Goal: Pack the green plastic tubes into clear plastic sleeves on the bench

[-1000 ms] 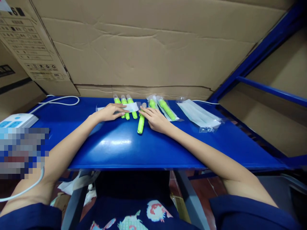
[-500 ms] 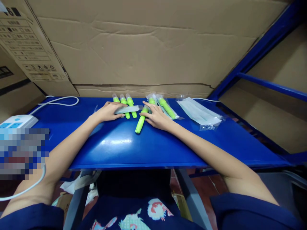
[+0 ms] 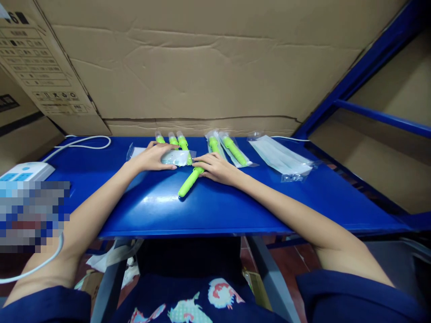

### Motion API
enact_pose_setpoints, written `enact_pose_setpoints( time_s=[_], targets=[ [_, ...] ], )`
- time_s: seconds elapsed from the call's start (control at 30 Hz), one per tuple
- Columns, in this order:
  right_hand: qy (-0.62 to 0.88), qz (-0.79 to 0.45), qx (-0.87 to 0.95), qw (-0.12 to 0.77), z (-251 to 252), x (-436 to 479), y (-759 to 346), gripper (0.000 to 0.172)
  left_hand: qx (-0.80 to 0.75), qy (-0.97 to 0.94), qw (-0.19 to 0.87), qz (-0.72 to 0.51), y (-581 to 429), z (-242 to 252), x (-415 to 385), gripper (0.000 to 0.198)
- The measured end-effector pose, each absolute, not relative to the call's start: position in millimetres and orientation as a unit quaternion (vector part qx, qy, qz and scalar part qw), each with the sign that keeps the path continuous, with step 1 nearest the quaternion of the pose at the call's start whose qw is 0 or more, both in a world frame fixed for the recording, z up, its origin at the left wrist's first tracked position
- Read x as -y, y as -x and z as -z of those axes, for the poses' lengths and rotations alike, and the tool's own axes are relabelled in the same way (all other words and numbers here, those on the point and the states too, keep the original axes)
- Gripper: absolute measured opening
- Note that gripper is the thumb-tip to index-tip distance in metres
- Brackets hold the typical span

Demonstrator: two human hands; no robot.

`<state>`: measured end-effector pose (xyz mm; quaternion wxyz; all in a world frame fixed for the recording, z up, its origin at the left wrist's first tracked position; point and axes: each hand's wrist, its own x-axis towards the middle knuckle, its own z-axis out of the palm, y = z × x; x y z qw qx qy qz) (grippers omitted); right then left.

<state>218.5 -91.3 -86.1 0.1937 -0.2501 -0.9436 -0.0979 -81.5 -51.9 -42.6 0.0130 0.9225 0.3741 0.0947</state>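
Note:
My left hand (image 3: 151, 158) is closed on a clear plastic sleeve (image 3: 175, 157) with a pale card-like sheet inside, held across several green tubes. My right hand (image 3: 217, 168) grips the upper end of a lime-green tube (image 3: 189, 183), whose lower end points towards me and to the left. Its upper end is hidden under my fingers. Behind my left hand lie lime-green tubes (image 3: 182, 142) with clear caps, partly covered by the hand and sleeve. Just beyond my right hand are two more such tubes in clear sleeves, one of them a bagged tube (image 3: 235, 151).
A stack of pale plastic sleeves (image 3: 281, 154) lies right on the blue table (image 3: 235, 211). A white power strip (image 3: 32, 171) with a cable sits at the left. Cardboard (image 3: 188, 72) walls the back, and a blue metal frame (image 3: 380, 117) stands at the right.
My right hand has drawn the green tube nearer and to the left, tilting it more. The sleeve in my left hand has turned its flat face more towards me.

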Motion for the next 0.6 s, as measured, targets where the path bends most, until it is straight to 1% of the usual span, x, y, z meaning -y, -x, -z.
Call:
enact_pose_setpoints(
  time_s=[0.07, 0.13, 0.23, 0.33, 0.4, 0.5, 0.6],
  targets=[
    [0.262, 0.096, 0.94, 0.199, 86, 89, -220, 0.043, -0.389, -0.915, 0.004, -0.107, 81, 40, 53, 0.076],
    [0.276, 0.093, 0.936, 0.198, 86, 88, -221, 0.046, -0.414, -0.899, -0.001, -0.143, 81, 35, 55, 0.075],
    [0.288, 0.084, 0.935, 0.189, 86, 88, -222, 0.047, -0.423, -0.865, 0.045, -0.264, 81, 28, 56, 0.068],
    [0.29, 0.084, 0.936, 0.183, 86, 88, -222, 0.048, -0.401, -0.795, 0.159, -0.426, 77, 25, 55, 0.065],
    [0.289, 0.09, 0.936, 0.178, 86, 89, -222, 0.047, -0.383, -0.732, 0.252, -0.503, 73, 22, 54, 0.065],
    [0.289, 0.101, 0.937, 0.171, 86, 89, -222, 0.046, -0.363, -0.634, 0.391, -0.56, 67, 13, 57, 0.064],
    [0.288, 0.104, 0.936, 0.172, 87, 88, -222, 0.045, -0.35, -0.534, 0.498, -0.587, 65, 4, 60, 0.059]
  ],
)
